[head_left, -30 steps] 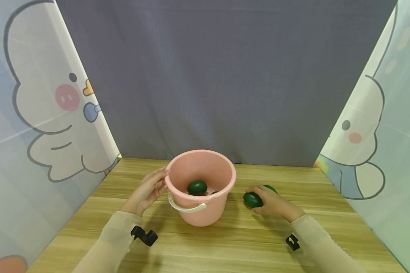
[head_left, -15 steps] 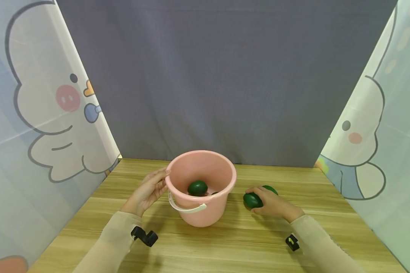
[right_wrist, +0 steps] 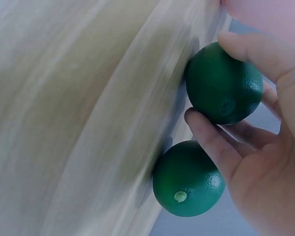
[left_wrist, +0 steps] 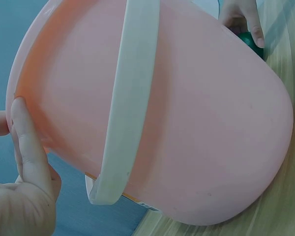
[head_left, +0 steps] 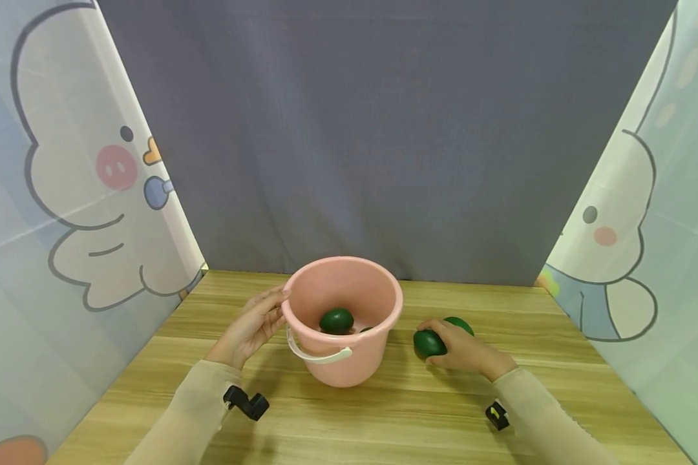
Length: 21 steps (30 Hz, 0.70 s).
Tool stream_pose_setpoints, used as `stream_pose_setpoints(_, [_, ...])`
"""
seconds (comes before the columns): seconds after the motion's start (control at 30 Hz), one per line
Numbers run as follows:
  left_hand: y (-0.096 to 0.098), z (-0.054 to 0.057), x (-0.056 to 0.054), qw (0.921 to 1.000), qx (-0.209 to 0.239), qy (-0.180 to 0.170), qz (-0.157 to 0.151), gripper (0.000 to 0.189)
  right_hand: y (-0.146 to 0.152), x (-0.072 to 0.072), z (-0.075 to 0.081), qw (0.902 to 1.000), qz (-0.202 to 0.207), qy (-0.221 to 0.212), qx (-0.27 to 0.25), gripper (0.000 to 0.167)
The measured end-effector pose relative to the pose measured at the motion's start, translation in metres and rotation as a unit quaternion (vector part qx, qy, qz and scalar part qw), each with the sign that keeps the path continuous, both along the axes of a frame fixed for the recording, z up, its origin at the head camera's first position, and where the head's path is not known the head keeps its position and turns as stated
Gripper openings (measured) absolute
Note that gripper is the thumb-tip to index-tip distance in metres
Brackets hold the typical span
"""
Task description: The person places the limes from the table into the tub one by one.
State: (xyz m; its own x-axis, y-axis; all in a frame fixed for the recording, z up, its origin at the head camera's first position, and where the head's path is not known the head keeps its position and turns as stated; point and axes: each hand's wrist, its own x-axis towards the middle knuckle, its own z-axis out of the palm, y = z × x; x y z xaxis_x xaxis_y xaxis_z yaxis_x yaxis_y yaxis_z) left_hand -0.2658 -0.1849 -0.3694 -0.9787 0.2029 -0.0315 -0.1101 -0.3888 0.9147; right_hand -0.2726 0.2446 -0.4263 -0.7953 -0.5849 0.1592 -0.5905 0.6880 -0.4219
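A pink bucket (head_left: 349, 368) stands upright on the wooden table, its white handle (head_left: 320, 357) hanging down the near side. My left hand (head_left: 250, 328) pinches the bucket's rim at the left, a finger laid along the outer wall in the left wrist view. Inside the bucket lies a dark green lime (head_left: 336, 320), and the top of another shows at the front wall. To the right of the bucket, my right hand (head_left: 464, 349) grips a glossy lime (right_wrist: 223, 83) between thumb and fingers, close to the tabletop. A second loose lime (right_wrist: 189, 179) sits beside it, partly behind the hand in the head view.
The wooden table (head_left: 349, 426) reaches back to a grey curtain (head_left: 349, 142). Cartoon-printed cloths (head_left: 87, 271) flank both sides. A black camera mount (head_left: 245, 402) sits on the left wrist, with another (head_left: 497, 414) on the right.
Hardly anything differs: the right hand and the lime it grips have shifted very slightly. The left hand stays on the bucket's rim.
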Motion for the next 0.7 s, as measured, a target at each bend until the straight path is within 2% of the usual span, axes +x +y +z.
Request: stream_pose_setpoints(0.7, [0.0001, 0.0001, 0.0004, 1.0, 0.001, 0.0, 0.001, 0.037, 0.0053, 0.0, 0.0001, 0.9998, 0.005, -0.015, -0.007, 0.058])
